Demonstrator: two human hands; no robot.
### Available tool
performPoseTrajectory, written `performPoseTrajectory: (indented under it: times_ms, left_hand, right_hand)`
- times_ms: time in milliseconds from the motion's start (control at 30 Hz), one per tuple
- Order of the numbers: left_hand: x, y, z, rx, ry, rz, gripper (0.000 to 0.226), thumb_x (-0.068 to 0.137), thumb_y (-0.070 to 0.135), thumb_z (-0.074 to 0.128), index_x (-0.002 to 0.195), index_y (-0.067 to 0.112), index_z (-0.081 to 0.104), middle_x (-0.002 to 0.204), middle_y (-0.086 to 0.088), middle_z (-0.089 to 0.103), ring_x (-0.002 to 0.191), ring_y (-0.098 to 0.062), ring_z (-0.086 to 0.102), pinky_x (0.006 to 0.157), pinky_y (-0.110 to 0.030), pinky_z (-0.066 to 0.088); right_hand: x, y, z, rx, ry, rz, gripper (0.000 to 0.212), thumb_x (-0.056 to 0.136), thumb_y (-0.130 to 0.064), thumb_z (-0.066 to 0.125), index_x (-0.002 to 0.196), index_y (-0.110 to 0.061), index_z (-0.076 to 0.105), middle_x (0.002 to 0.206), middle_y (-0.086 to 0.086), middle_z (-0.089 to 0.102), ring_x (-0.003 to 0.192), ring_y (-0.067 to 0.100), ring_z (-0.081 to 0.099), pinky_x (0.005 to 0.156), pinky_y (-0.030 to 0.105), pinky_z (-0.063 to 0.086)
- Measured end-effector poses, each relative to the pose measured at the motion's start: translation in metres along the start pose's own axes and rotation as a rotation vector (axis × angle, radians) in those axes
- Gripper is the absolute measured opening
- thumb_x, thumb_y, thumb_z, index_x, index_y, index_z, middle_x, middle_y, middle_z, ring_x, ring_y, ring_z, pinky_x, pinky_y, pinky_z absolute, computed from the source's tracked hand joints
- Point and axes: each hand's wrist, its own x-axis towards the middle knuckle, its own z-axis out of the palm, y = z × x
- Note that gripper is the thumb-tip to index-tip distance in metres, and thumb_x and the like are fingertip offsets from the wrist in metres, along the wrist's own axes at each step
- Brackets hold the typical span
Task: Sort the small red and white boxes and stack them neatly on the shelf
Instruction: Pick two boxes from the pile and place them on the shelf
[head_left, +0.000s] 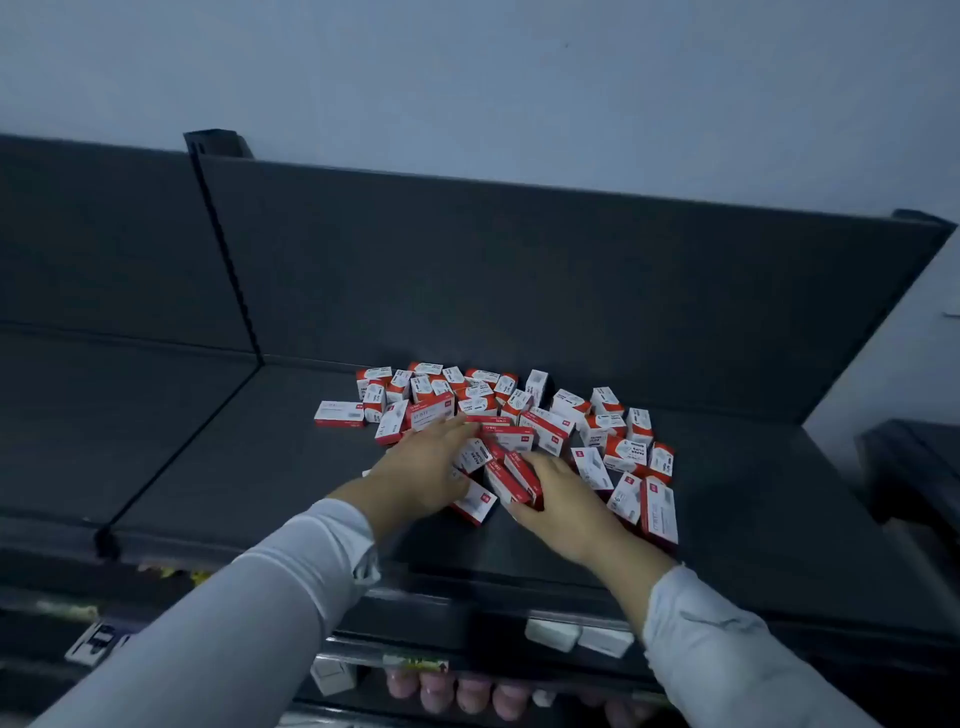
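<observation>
We are holding a bunch of long boxes (511, 477) in our right hand (563, 501). The fingers are curling over the far side and the thumb is pressing on the near side, so this hand is closing tight on them. Our left hand (423, 467) is lying flat with straight fingers on the pile of small red and white boxes (548, 428), touching them but not gripping any. One box (475, 505) is peeking out from under the left palm, and we cannot tell how many more the hand is hiding. The boxes are lying mixed up, some flat, some on their sides and some standing, and the words on them are too blurry to read. One lone box (340, 414) is sitting just left of the pile. All of them are resting on the dark shelf (249, 467), near its back panel (519, 270). A dark post (223, 249) is standing up to the left. A plain pale wall (467, 78) is rising behind, and the room is looking dim. Below the shelf edge, some pink round things (467, 693) are showing, too blurry to name. Our pale sleeves (249, 597) are running off the bottom edge.
</observation>
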Motion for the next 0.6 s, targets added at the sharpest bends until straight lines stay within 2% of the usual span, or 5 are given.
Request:
performPoseTrajectory:
  times_ms: [167,367,500,600]
  left_hand:
    - [0.02,0.011,0.006,0.118,-0.014,0.246,0.076,0.086,0.023,0.06,0.152,0.033,0.023,0.163,0.004,0.011,0.151,-0.018,0.004,0.122,-0.045,0.003]
    - [0.031,0.02,0.01,0.239,-0.031,0.401,0.068,0.089,0.026,0.058,0.151,0.024,0.029,0.16,0.002,0.024,0.15,-0.018,0.009,0.12,-0.04,-0.002]
    - [0.039,0.023,0.015,0.289,-0.038,0.473,0.059,0.091,0.025,0.056,0.147,0.027,0.036,0.152,-0.002,0.04,0.146,-0.019,0.023,0.12,-0.038,0.001]
    - [0.04,0.025,0.02,0.306,0.005,0.492,0.049,0.091,0.025,0.056,0.139,0.029,0.045,0.134,0.001,0.056,0.13,-0.019,0.043,0.112,-0.033,0.015]
  right_hand:
    - [0.003,0.001,0.015,0.027,0.116,0.061,0.061,0.087,-0.036,0.069,0.14,-0.024,0.041,0.129,0.002,0.051,0.116,0.017,0.053,0.101,0.036,0.048]
    - [0.0,0.001,0.021,0.043,0.194,0.127,0.046,0.09,-0.03,0.068,0.131,-0.019,0.05,0.118,0.0,0.059,0.107,0.015,0.057,0.094,0.031,0.048]
    - [-0.002,0.006,0.024,0.015,0.22,0.126,0.039,0.091,-0.022,0.065,0.128,-0.017,0.053,0.119,0.001,0.061,0.109,0.016,0.057,0.096,0.034,0.047]
    - [-0.008,0.012,0.024,0.004,0.235,0.118,0.036,0.091,-0.018,0.062,0.125,-0.017,0.054,0.116,0.001,0.061,0.108,0.015,0.055,0.095,0.033,0.046]
